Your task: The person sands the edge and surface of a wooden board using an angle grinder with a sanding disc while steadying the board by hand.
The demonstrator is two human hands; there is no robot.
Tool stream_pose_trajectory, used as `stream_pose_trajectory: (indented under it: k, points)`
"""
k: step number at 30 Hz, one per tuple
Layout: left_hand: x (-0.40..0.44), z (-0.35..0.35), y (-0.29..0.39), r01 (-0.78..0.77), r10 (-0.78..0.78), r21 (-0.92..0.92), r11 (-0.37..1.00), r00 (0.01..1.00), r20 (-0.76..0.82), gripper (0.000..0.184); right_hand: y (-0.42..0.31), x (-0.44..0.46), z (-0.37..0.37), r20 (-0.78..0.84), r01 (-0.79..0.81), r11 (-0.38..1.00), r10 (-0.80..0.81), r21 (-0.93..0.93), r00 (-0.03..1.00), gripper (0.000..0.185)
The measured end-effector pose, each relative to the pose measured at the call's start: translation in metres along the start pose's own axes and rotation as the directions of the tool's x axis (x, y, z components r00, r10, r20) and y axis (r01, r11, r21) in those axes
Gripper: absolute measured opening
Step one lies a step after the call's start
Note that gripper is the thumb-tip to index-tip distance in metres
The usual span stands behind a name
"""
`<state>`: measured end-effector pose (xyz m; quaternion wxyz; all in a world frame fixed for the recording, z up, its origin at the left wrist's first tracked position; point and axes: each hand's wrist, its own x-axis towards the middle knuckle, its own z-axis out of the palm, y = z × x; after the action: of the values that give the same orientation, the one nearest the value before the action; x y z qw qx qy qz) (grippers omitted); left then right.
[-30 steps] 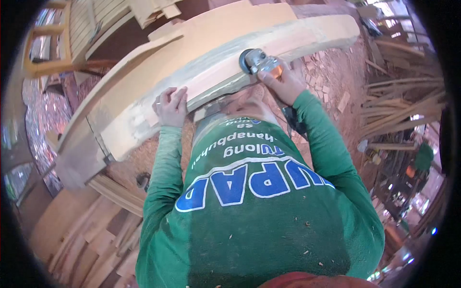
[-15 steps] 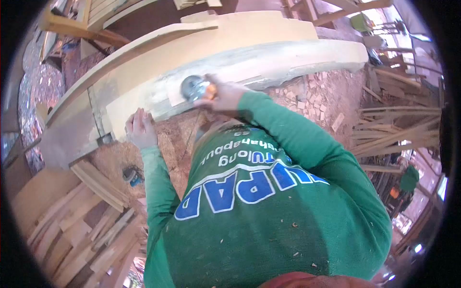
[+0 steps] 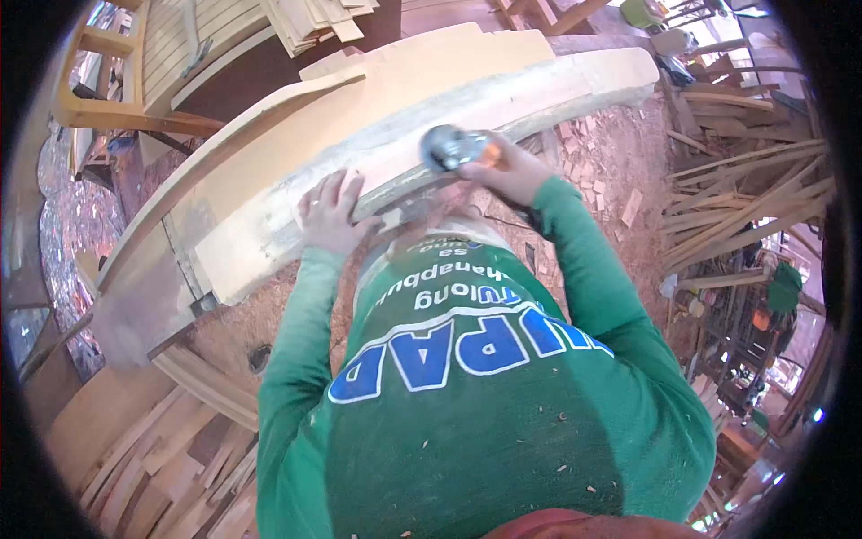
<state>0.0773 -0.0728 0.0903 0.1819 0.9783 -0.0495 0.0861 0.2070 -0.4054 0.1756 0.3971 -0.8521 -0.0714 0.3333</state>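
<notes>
My right hand (image 3: 510, 171) is closed around a power sander (image 3: 447, 148) with a round grey head, slightly blurred. The sander's head is at the near edge of a long curved wooden piece (image 3: 530, 99), whose surface is pale with grey patches. My left hand (image 3: 332, 213) lies with spread fingers on the same piece, near its front edge, left of the sander. It holds nothing. Bare tan wood (image 3: 395, 76) forms the far side of the piece, and a dark joint line (image 3: 177, 242) crosses it at the left.
Wood chips (image 3: 588, 166) and sawdust cover the ground beyond my right arm. Stacked wood strips (image 3: 754, 211) lie at the right, and loose boards (image 3: 171, 449) at the lower left. A slatted wooden frame (image 3: 139, 117) and thin boards (image 3: 314, 22) stand at the back.
The sander in my right hand has moved to the right along the wooden piece. My left hand has also shifted right, its fingers now more spread. The view has turned slightly.
</notes>
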Motion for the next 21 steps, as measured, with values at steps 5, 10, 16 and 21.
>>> stream_pose_trajectory:
  k: [5,10,16,21]
  points:
    - [0.012,0.017,0.000,-0.073,0.073,-0.008,0.997,0.994,0.084,0.052,0.087,-0.064,-0.038,-0.329,-0.034,0.905,0.189,0.424,0.925,0.065]
    - [0.020,0.000,-0.002,-0.025,0.028,-0.016,1.000,0.987,0.155,0.029,0.139,-0.099,-0.055,-0.495,0.036,0.830,0.296,0.556,0.817,0.047]
    - [0.030,-0.007,-0.001,0.055,-0.045,-0.052,0.997,0.982,0.182,0.027,0.129,-0.093,-0.070,-0.526,0.085,0.819,0.281,0.567,0.802,0.042]
    - [0.033,-0.009,0.000,0.112,-0.105,-0.026,0.993,0.975,0.199,0.025,0.123,-0.074,-0.072,-0.550,0.134,0.857,0.193,0.498,0.812,0.042]
